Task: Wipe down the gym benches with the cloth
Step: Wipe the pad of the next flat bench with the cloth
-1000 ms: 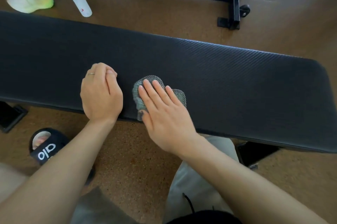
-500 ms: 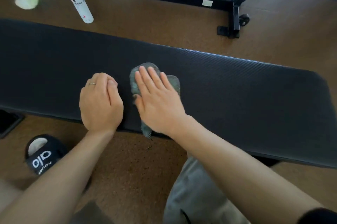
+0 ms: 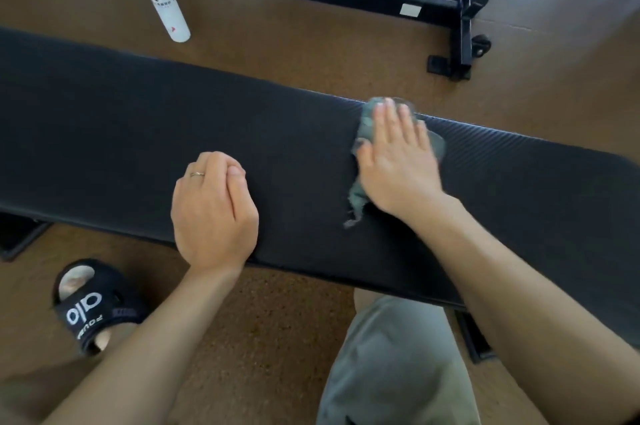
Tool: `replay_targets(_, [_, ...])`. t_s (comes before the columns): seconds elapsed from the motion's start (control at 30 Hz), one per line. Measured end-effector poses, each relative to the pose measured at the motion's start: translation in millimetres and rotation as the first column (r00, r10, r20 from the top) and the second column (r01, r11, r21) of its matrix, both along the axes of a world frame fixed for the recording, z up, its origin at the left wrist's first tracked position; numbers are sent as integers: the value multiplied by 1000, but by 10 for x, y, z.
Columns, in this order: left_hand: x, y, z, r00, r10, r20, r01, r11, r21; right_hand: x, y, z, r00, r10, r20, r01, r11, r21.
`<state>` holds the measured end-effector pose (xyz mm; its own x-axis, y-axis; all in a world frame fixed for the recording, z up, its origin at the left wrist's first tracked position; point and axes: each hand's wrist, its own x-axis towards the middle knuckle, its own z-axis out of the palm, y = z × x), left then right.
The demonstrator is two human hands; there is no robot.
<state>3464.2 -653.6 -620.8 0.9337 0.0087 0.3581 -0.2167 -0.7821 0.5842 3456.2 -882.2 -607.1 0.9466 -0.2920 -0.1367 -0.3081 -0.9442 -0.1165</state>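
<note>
Flat-hand wiping stroke at the far edge of a padded gym bench.

The right hand [image 3: 398, 161] pressed a grey-green cloth [image 3: 360, 194] to the worktop [image 3: 121, 120], fingers [image 3: 389, 120] straight and together, holding nothing; the cloth lay under them, its tail trailing beside the thumb. The left hand [image 3: 213, 213] rested with fingers curled on nothing. Since only pressure held the cloth, it could bunch, or slip off the edge just beyond the fingertips.
</note>
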Motion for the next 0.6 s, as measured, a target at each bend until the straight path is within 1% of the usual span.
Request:
replay_targets(0.07, [7,8,3,1000,-9,2,9,1000,5,355,479,-7,969,243,43,-243,970,6])
replay_targets(0.1, [6,12,3,1000,-10,3,10,1000,15,508,688,-2,941,332,60,-334,942,24])
replay_targets(0.17, [2,16,3,1000,-12,5,12,999,36,758,889,5,901,427,71,-431,901,54])
replay_targets(0.23, [17,15,1,1000,-8,-8,8,999,38,905,794,-5,887,452,96,-457,889,37])
replay_targets(0.27, [22,11,-2,1000,-7,-16,7,999,32,921,646,-14,900,421,113,-425,905,16])
replay_targets(0.37, [11,9,-9,1000,-3,-11,3,1000,26,691,-101,-39,978,183,96,-182,983,-21])
replay_targets(0.47, [13,5,-16,1000,-3,-2,3,1000,19,128,-860,0,998,15,56,-11,998,-62])
replay_targets(0.53, [13,-1,-29,1000,8,6,-8,1000,16,-59,-998,16,996,-85,33,86,996,-33])
replay_targets(0.6, [15,-6,-38,1000,21,15,-21,1000,18,84,-849,-3,991,-129,31,131,990,-52])
